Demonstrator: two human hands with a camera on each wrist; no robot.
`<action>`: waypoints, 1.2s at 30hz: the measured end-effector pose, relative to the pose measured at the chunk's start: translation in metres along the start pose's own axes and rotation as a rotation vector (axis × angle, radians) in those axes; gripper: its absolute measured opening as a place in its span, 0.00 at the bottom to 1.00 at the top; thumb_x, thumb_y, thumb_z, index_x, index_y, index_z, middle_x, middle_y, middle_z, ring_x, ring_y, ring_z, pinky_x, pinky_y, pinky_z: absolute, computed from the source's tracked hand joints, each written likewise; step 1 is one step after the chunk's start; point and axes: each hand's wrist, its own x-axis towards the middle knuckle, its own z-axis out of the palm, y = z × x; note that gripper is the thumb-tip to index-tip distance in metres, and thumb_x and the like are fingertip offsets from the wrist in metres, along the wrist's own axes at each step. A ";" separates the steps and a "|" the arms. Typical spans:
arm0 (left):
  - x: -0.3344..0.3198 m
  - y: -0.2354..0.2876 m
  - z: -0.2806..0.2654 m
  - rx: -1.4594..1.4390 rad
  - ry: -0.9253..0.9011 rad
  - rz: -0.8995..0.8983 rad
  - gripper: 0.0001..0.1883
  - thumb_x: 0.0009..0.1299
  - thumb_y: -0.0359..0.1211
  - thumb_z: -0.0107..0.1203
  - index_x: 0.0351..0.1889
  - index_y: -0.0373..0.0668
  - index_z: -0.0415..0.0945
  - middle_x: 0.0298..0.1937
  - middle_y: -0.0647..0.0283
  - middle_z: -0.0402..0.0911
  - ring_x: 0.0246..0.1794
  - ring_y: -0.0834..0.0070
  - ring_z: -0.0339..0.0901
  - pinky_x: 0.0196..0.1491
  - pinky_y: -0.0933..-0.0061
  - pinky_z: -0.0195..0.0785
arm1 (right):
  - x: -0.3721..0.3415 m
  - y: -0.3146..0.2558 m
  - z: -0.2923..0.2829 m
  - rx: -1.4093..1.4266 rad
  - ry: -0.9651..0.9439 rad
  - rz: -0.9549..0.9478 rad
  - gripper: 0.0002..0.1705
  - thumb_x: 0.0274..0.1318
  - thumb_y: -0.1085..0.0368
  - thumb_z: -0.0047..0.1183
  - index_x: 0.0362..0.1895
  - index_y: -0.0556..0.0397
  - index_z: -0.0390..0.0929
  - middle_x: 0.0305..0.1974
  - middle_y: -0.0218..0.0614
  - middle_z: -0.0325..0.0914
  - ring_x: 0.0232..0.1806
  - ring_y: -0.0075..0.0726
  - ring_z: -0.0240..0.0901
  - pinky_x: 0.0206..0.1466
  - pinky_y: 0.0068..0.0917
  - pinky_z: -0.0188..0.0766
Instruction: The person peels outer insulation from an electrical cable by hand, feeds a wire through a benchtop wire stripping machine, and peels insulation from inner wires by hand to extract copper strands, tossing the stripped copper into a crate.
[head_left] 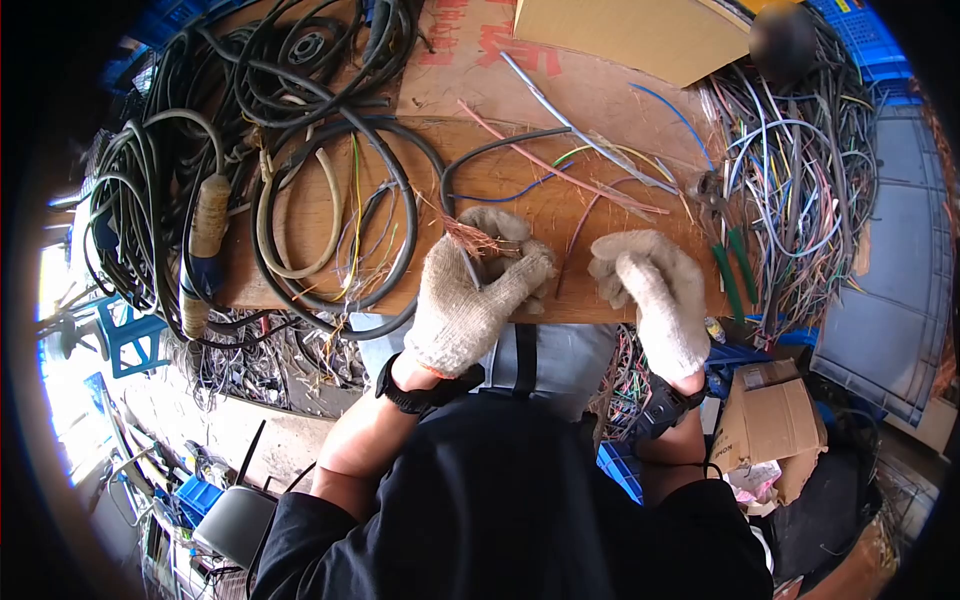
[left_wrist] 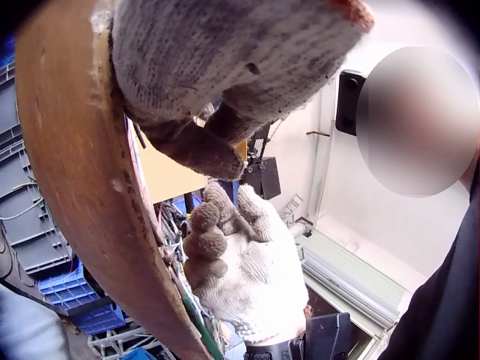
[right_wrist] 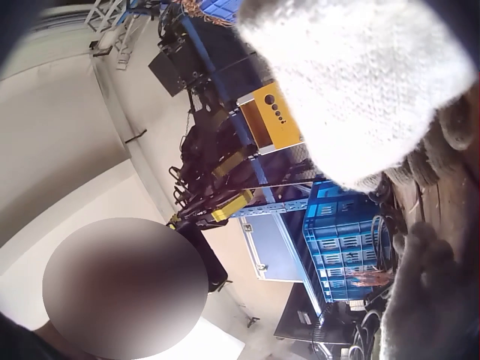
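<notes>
My left hand (head_left: pixel 465 290), in a knitted work glove, grips a frayed bunch of copper strands (head_left: pixel 472 238) over the near edge of the wooden bench (head_left: pixel 520 195). A short grey piece (head_left: pixel 470 268) shows between its thumb and fingers. To the right, my gloved right hand (head_left: pixel 660 285) hovers by the same edge, fingers loosely bent, with nothing visible in them. In the left wrist view the right hand (left_wrist: pixel 244 259) shows its bent fingers, below the left hand (left_wrist: pixel 225 67). A black cable (head_left: pixel 450 175) curves behind the left hand.
Coiled black cables (head_left: pixel 300 90) crowd the bench's left side. Loose cut wires (head_left: pixel 590 130) lie across the middle. Green-handled pliers (head_left: pixel 733 260) rest at the right, beside a heap of mixed wires (head_left: pixel 800 190). A cardboard box (head_left: pixel 770 420) stands below on the right.
</notes>
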 end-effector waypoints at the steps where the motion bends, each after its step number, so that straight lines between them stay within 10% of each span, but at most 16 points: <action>1: 0.001 0.000 -0.001 0.000 0.000 0.000 0.11 0.71 0.25 0.61 0.49 0.36 0.73 0.38 0.64 0.84 0.34 0.80 0.81 0.36 0.78 0.76 | 0.001 0.002 0.001 0.000 0.000 0.000 0.16 0.70 0.61 0.50 0.51 0.59 0.81 0.39 0.34 0.82 0.35 0.20 0.74 0.39 0.22 0.71; 6: 0.004 0.000 -0.003 0.057 -0.059 -0.019 0.28 0.74 0.21 0.53 0.73 0.35 0.61 0.53 0.54 0.83 0.39 0.75 0.84 0.39 0.75 0.83 | 0.007 0.009 0.010 0.214 0.020 -0.183 0.25 0.70 0.57 0.49 0.61 0.64 0.73 0.58 0.48 0.79 0.56 0.41 0.78 0.56 0.35 0.74; 10: 0.005 -0.004 0.000 0.049 -0.031 0.049 0.28 0.74 0.24 0.57 0.71 0.33 0.64 0.43 0.60 0.86 0.42 0.77 0.84 0.45 0.74 0.80 | 0.011 0.015 0.006 0.319 -0.057 -0.160 0.30 0.71 0.53 0.47 0.67 0.63 0.69 0.61 0.52 0.77 0.59 0.46 0.77 0.61 0.39 0.72; 18: 0.001 0.005 -0.003 0.194 -0.060 0.043 0.06 0.68 0.29 0.67 0.38 0.38 0.82 0.32 0.65 0.86 0.32 0.82 0.81 0.36 0.78 0.73 | 0.013 0.003 0.023 0.805 -0.176 -0.144 0.69 0.55 0.16 0.38 0.79 0.63 0.45 0.73 0.73 0.51 0.76 0.70 0.51 0.78 0.55 0.45; 36: 0.004 -0.011 0.007 0.289 0.079 0.105 0.11 0.63 0.30 0.72 0.36 0.37 0.79 0.28 0.67 0.83 0.30 0.84 0.80 0.32 0.78 0.72 | 0.012 0.009 0.038 0.798 -0.300 -0.332 0.58 0.61 0.33 0.53 0.80 0.57 0.45 0.77 0.55 0.50 0.78 0.57 0.51 0.81 0.50 0.44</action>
